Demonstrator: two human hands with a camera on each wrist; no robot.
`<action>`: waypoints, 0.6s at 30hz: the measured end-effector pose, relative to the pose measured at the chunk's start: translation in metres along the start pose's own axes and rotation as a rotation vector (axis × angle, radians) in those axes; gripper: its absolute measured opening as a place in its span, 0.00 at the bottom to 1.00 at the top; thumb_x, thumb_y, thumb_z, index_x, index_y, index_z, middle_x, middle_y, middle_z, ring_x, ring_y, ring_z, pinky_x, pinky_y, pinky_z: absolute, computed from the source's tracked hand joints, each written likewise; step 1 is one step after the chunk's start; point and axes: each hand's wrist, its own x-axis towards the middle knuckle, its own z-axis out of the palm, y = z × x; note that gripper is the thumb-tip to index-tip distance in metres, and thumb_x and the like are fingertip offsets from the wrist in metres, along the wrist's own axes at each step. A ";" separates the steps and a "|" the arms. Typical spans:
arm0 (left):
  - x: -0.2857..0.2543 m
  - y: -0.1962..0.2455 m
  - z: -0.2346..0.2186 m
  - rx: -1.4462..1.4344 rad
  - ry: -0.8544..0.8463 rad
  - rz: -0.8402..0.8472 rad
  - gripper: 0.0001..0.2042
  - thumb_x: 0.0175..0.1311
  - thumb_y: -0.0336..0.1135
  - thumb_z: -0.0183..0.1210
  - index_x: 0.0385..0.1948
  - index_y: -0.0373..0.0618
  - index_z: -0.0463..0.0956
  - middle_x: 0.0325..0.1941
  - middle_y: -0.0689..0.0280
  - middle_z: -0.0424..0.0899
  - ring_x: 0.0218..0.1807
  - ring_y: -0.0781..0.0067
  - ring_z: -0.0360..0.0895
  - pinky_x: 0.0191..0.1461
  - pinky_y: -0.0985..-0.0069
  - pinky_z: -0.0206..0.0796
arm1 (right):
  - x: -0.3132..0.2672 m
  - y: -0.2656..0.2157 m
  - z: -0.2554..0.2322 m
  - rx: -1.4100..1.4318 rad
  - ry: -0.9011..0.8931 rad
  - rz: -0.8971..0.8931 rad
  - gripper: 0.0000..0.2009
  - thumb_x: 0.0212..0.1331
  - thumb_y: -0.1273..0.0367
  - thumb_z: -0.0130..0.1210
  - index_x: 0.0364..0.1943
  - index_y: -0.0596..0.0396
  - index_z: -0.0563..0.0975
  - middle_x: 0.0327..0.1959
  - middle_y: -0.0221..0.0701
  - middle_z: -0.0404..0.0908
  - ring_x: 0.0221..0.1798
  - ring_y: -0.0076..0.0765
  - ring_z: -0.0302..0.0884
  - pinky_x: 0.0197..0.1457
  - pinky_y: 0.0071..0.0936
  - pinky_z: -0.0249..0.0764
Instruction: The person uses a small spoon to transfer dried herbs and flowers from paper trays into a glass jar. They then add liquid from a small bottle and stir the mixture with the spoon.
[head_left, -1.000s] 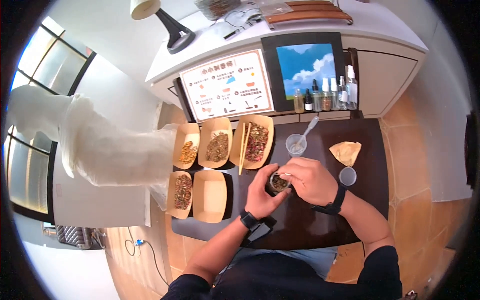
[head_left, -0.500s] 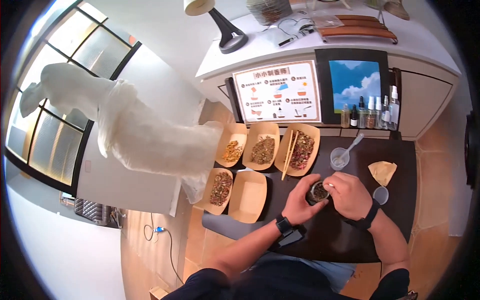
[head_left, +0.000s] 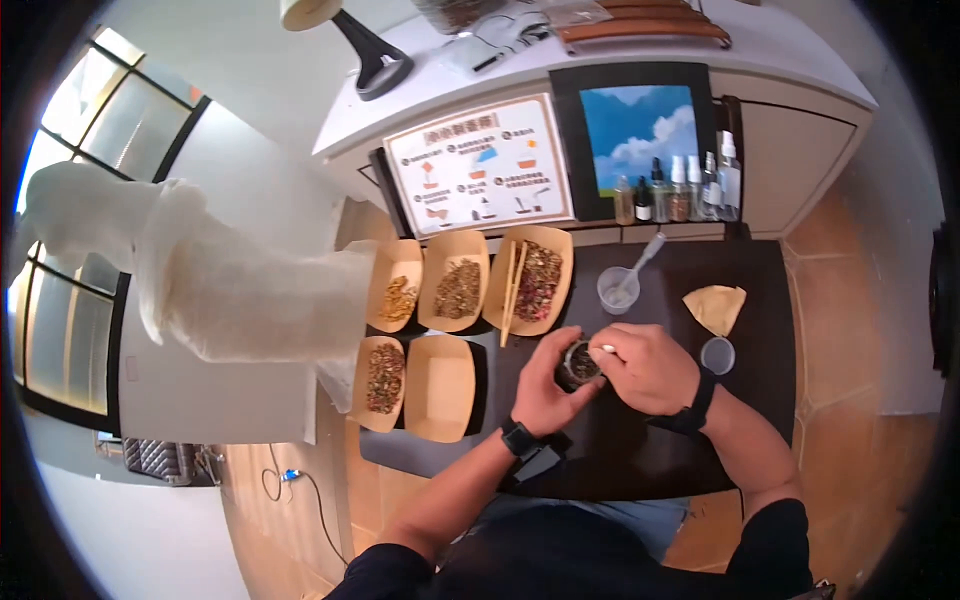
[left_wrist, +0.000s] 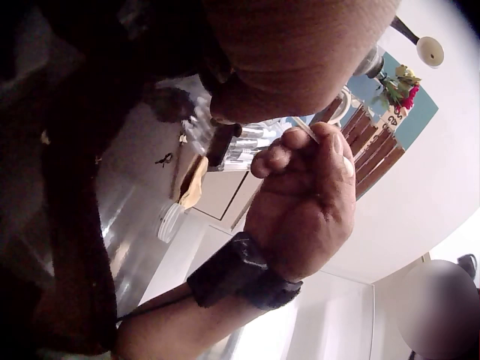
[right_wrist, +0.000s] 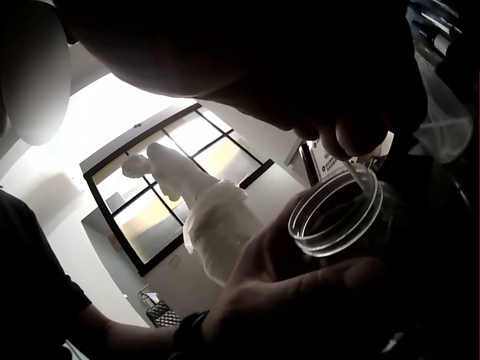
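My left hand [head_left: 548,388] curls round a small clear jar [right_wrist: 336,217] whose round mouth tilts toward the right wrist view. Dark dried plant bits show inside the jar in the head view. My right hand [head_left: 652,372] pinches a thin white stick [right_wrist: 355,177] between thumb and fingers, its lower end inside the jar's mouth. In the left wrist view the white end of the stick pokes out above the thumb. Just beyond the hands stands a clear plastic cup [head_left: 616,292] with a white dropper [head_left: 650,256] leaning in it.
Cardboard trays [head_left: 438,390] line the left of the dark table [head_left: 640,450], several with dried petals or herbs; chopsticks [head_left: 513,295] lie across one. Right of the hands are a folded brown paper [head_left: 716,308] and a round clear lid [head_left: 717,355]. Small bottles [head_left: 690,190] stand behind.
The head view has swung left and then back right. My left hand keeps hold of the jar, and my right hand keeps the stick in it with only slight movement.
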 end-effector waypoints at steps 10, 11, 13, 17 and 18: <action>0.002 -0.002 0.000 0.041 -0.004 0.034 0.37 0.52 0.33 0.81 0.66 0.40 0.75 0.64 0.51 0.82 0.65 0.50 0.83 0.69 0.61 0.75 | 0.001 -0.004 -0.008 0.293 0.087 0.247 0.09 0.75 0.69 0.57 0.42 0.62 0.83 0.37 0.48 0.88 0.40 0.61 0.87 0.45 0.45 0.81; 0.003 -0.001 0.000 0.039 -0.005 0.032 0.37 0.52 0.33 0.81 0.66 0.40 0.75 0.64 0.51 0.82 0.65 0.50 0.83 0.69 0.61 0.75 | 0.001 -0.002 -0.006 0.289 0.052 0.242 0.08 0.74 0.70 0.58 0.43 0.62 0.83 0.36 0.46 0.87 0.38 0.54 0.87 0.43 0.42 0.80; 0.003 0.001 0.000 0.047 0.003 0.030 0.37 0.51 0.32 0.81 0.66 0.39 0.75 0.64 0.51 0.82 0.64 0.50 0.84 0.69 0.61 0.76 | -0.001 0.008 0.002 0.284 0.017 0.242 0.07 0.73 0.71 0.60 0.44 0.62 0.84 0.35 0.43 0.86 0.35 0.48 0.86 0.41 0.38 0.79; 0.003 0.000 0.000 0.041 -0.004 0.032 0.37 0.52 0.32 0.81 0.66 0.39 0.75 0.64 0.52 0.83 0.64 0.52 0.84 0.68 0.62 0.76 | -0.004 0.023 0.017 0.143 0.031 0.088 0.07 0.70 0.72 0.62 0.45 0.62 0.84 0.36 0.43 0.86 0.35 0.50 0.86 0.41 0.40 0.80; 0.003 0.000 -0.001 0.032 -0.006 0.035 0.37 0.52 0.32 0.81 0.66 0.39 0.75 0.64 0.52 0.83 0.64 0.52 0.84 0.68 0.62 0.76 | -0.003 0.023 0.017 0.112 0.082 0.069 0.07 0.68 0.72 0.64 0.45 0.62 0.84 0.36 0.42 0.86 0.35 0.51 0.86 0.40 0.41 0.80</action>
